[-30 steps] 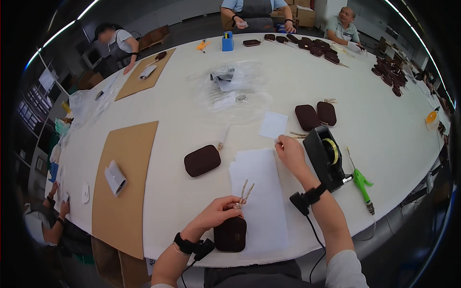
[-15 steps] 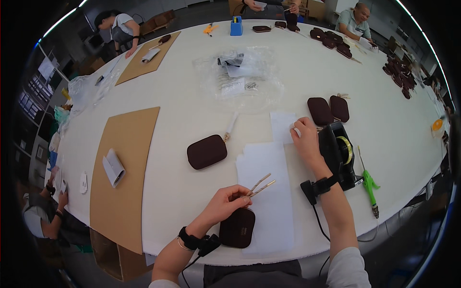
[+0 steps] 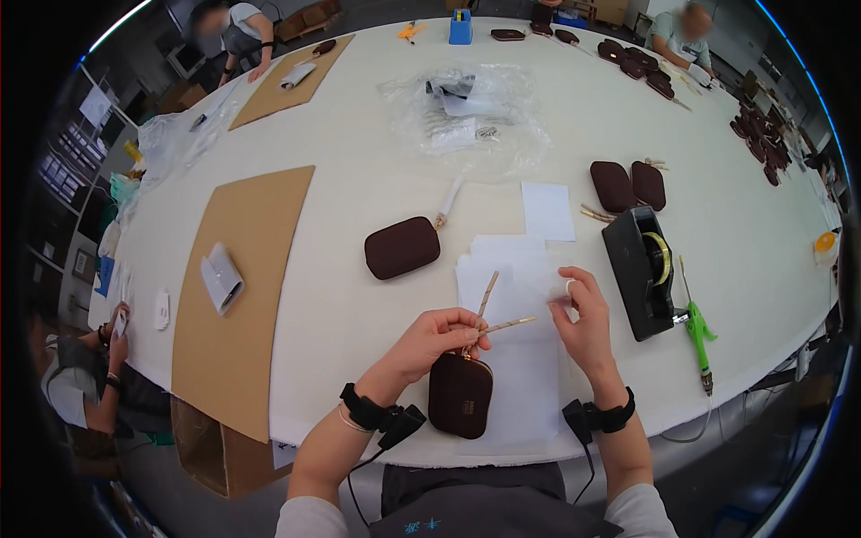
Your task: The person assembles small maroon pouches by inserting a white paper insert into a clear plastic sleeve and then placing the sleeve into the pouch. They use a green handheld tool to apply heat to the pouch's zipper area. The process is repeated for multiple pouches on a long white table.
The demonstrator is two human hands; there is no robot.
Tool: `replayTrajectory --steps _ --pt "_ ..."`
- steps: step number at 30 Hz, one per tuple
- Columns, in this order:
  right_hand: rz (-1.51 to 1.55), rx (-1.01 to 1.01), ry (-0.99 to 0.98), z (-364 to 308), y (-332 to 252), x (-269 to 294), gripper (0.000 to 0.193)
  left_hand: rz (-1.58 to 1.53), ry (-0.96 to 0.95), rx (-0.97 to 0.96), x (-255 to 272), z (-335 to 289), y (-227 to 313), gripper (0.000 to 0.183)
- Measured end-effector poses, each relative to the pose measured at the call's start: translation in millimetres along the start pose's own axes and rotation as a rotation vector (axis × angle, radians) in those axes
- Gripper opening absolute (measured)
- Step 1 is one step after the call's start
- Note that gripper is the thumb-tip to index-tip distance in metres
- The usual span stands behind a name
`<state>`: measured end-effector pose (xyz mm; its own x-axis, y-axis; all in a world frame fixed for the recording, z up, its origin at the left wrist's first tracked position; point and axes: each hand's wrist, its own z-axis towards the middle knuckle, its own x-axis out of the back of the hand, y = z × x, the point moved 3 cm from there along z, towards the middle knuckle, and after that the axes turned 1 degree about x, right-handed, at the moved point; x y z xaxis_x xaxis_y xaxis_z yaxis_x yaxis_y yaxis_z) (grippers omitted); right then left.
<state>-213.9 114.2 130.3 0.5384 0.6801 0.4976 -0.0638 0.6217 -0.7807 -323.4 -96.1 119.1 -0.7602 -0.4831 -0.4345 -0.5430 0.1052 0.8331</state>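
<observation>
My left hand (image 3: pixel 444 339) pinches the tan cord (image 3: pixel 490 300) of a dark brown zipped pouch (image 3: pixel 460 394). The cord's two metal-tipped ends stick out past my fingers, and the pouch lies at the table's near edge, partly on white sheets (image 3: pixel 516 377). My right hand (image 3: pixel 587 323) is closed, with a thin, whitish, see-through piece (image 3: pixel 560 289) between thumb and fingers. That piece hangs over the sheets, to the right of the cord ends. Another brown pouch (image 3: pixel 402 248) lies further left, its cord wrapped in white.
A black tape dispenser (image 3: pixel 632 278) and a green-handled tool (image 3: pixel 698 336) stand to the right. Two pouches (image 3: pixel 613 186) lie behind the dispenser. Cardboard (image 3: pixel 238 296) with a white wrapped item is at left. Clear plastic bags (image 3: pixel 466 117) lie mid-table. Co-workers sit or stand around.
My right hand has come back from the small sheet by the dispenser toward the cord, carrying the thin piece. My left hand keeps hold of the cord, whose ends now spread wider.
</observation>
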Motion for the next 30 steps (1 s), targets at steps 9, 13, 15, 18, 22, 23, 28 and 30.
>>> replayTrajectory --steps 9,13,15,18,22,23,28,30 --pt "0.338 -0.112 0.162 -14 -20 2 0.051 -0.141 -0.092 0.117 -2 6 -9 0.015" --pt "0.454 -0.105 -0.008 -29 -11 -6 0.060 -0.157 -0.103 0.125 -3 11 -14 0.016" --pt "0.594 -0.133 -0.065 -29 -13 -10 0.062 -0.158 -0.093 0.114 -2 12 -17 0.017" --pt "0.667 -0.192 -0.120 -30 -13 -13 0.063 -0.145 -0.025 0.105 -1 14 -20 0.019" --pt "0.713 -0.252 -0.178 -30 -8 -14 0.062 -0.119 0.006 0.068 -9 9 -18 0.021" --pt "0.714 -0.255 -0.189 -30 -7 -14 0.062 -0.111 0.001 0.081 -10 9 -18 0.020" --pt "0.773 -0.320 -0.258 -32 -3 -18 0.065 -0.053 -0.008 0.137 -5 12 -27 0.016" --pt "0.833 -0.333 -0.271 -32 -6 -21 0.067 -0.039 -0.022 0.133 -7 13 -27 0.015"
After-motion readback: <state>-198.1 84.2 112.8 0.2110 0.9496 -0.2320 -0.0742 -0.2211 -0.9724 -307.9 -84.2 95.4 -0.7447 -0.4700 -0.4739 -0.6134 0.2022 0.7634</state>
